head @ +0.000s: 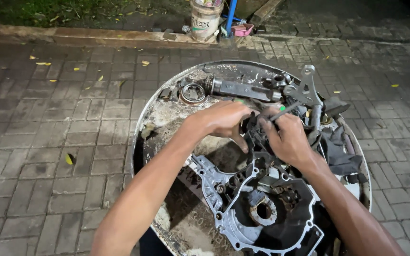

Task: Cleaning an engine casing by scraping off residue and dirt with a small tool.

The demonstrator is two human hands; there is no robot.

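Brick paving [48, 142] surrounds a round metal tabletop [167, 114]. Both hands, left hand [221, 118] and right hand [288, 137], are closed on a small dark part [252, 130] above the engine casing [257, 208]. Greasy fingers could let it be dropped among the scattered parts [247, 89]. Its shape is hidden by the fingers and dim light.

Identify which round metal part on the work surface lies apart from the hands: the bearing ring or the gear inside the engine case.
The bearing ring, at the far left edge of the round tray, beyond the left hand. The gear sits in the engine case, below the right hand.
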